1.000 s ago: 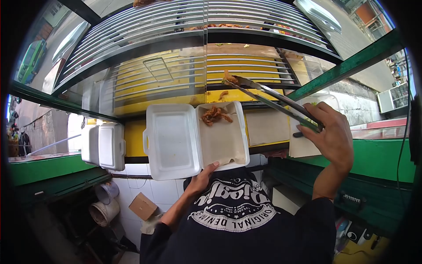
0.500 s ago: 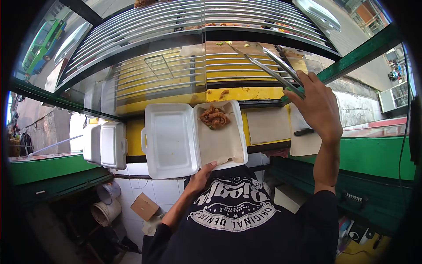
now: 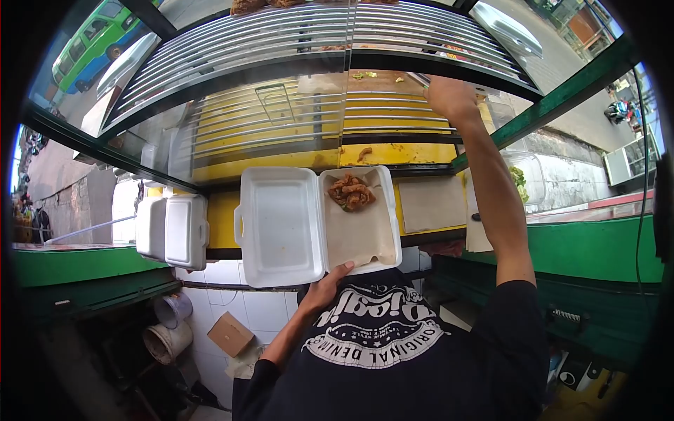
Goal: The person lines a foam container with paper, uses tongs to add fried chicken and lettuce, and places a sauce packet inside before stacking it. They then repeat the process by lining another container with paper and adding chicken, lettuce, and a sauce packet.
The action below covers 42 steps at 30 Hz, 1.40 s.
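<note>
An open white foam takeaway box [image 3: 281,224] lies in front of me, lid folded to the left. Its right half is lined with brown paper [image 3: 354,235], and a crispy fried piece of food [image 3: 351,193] sits on that paper near the far side. My left hand [image 3: 326,288] grips the near edge of the box, thumb on the rim and fingers hidden underneath. My right hand [image 3: 453,98] is stretched into the display case, closed around metal tongs [image 3: 419,78]. Only a short bit of the tongs shows; their tips are hidden behind the case's dark bar.
Shut foam boxes [image 3: 185,231] stand to the left. Brown paper sheets [image 3: 432,203] lie right of the open box. Metal rack bars [image 3: 267,112] and a glass pane span the display case, with fried pieces [image 3: 281,3] on top. Green leaves [image 3: 518,184] sit in a clear container at right.
My right hand has moved forward and left with the tongs, from above the right counter into the case. My left hand keeps hold of the box. The view has shifted slightly.
</note>
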Tool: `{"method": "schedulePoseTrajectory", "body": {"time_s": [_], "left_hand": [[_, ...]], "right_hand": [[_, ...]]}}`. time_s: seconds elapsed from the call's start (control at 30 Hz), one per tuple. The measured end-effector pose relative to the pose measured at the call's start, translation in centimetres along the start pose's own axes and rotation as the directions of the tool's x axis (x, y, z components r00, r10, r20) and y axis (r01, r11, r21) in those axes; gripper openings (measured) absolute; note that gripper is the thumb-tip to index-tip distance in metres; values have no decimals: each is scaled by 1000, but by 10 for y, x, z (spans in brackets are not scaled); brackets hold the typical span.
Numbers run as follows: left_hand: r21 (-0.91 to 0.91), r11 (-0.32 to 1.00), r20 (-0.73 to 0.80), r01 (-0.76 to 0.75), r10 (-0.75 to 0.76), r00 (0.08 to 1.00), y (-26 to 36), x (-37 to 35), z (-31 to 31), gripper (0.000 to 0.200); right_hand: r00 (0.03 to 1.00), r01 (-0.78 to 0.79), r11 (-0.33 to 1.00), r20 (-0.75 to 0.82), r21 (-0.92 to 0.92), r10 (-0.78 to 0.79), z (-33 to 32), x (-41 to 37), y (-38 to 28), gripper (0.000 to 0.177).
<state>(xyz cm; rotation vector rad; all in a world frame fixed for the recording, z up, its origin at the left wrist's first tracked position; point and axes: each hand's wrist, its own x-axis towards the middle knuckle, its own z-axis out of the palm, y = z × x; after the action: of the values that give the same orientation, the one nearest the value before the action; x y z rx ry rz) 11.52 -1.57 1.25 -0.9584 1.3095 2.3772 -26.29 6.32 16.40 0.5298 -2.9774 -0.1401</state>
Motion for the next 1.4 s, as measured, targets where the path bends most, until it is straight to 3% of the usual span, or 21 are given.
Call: {"method": "schedulePoseTrajectory", "body": {"time_s": [0.17, 0.23, 0.33, 0.4, 0.47, 0.5, 0.53, 0.6, 0.7, 0.87, 0.93, 1.03, 1.1, 1.2, 1.3, 1.37, 1.4], "left_hand": [[-102, 995, -5, -23, 23, 1000, -5, 10, 2, 41], [-91, 995, 15, -35, 37, 999, -9, 14, 2, 40], [-58, 997, 81, -55, 60, 995, 0, 11, 7, 42], [-111, 991, 85, -75, 84, 993, 4, 9, 12, 44], [-135, 989, 76, -69, 80, 994, 1, 9, 11, 43], [-167, 984, 61, -68, 79, 995, -2, 9, 10, 42], [-166, 983, 62, -73, 84, 995, -3, 9, 7, 42], [-30, 999, 43, -41, 43, 998, -6, 7, -4, 39], [-17, 998, -7, 56, -56, 998, -10, 3, -13, 37], [-97, 995, -7, 3, -4, 1000, -9, -4, -13, 37], [-106, 994, -22, -28, 26, 999, -12, -5, -13, 37], [-101, 995, -24, 18, -21, 999, -18, 2, -16, 37], [-76, 996, 0, -43, 43, 999, -19, 6, -15, 38], [-15, 999, 13, 31, -31, 999, -10, 7, -8, 40], [-14, 1000, 53, -10, 10, 999, -10, 14, -4, 41], [-42, 999, 84, -22, 26, 996, -16, 21, -4, 42], [-71, 997, 111, -39, 47, 993, -18, 24, -4, 42]], "right_hand": [[994, -21, 998, 112, 51, 15, -42, -53, 26, 38], [993, 82, 981, 72, 176, -96, -61, -81, 35, 42], [993, 28, 984, 106, 177, -47, -67, -95, 41, 41], [998, 46, 984, 24, 171, -51, -52, -95, 41, 38], [996, 64, 996, 52, 67, -68, -39, -83, 34, 47], [987, 48, 996, 147, 70, -58, -42, -77, 24, 54], [988, 49, 996, 141, 71, -58, -36, -65, 17, 54], [952, -2, 992, 304, 124, -36, -13, -38, 3, 45], [983, 46, 986, 168, 160, -73, 1, -15, -19, 39], [991, 25, 996, 131, 89, -36, 23, 25, -37, 33], [996, 91, 995, 7, 40, -91, 21, 23, -33, 40], [998, 52, 998, 18, 42, -53, 9, 8, -23, 41], [999, 34, 998, 14, 56, -34, -3, -11, -13, 41], [999, 33, 992, 34, 125, -37, -19, -39, 6, 40], [992, 77, 988, 85, 131, -89, -39, -69, 27, 41], [983, 34, 951, 163, 307, -88, -52, -89, 41, 41], [982, 33, 952, 165, 306, -88, -55, -101, 49, 41]]}}
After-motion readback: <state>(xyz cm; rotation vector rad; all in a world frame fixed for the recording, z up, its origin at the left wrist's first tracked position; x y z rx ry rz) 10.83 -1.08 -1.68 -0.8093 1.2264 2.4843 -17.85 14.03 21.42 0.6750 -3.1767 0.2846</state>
